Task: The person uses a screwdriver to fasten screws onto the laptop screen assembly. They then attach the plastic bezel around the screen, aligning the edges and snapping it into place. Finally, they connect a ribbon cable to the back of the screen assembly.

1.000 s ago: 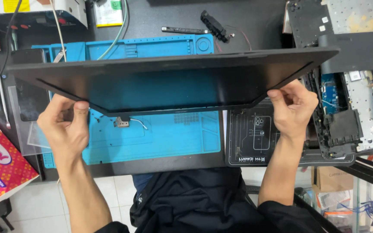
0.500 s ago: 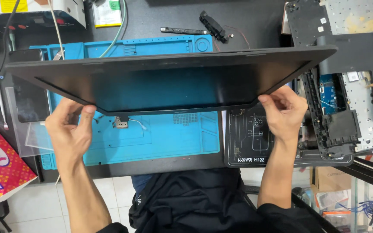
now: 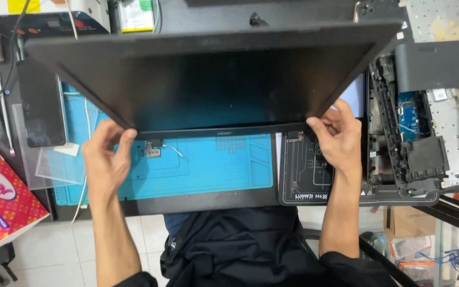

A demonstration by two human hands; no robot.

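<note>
raised closer to the camera than before, the flat black laptop display panel [image 3: 213, 79] is clamped at its lower corners by left hand [image 3: 104, 159] and right hand [image 3: 338, 138], detached above the blue silicone mat [image 3: 213, 165], hinges exposed, not yet set down.

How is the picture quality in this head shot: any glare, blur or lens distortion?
Head view: even, soft lighting; sharp, no motion blur on either the left hand or the right hand; the dark laptop screen panel shows only a faint bluish reflection, no hard glare; its edges splay with wide-angle perspective; the blue work mat is well exposed.
</note>
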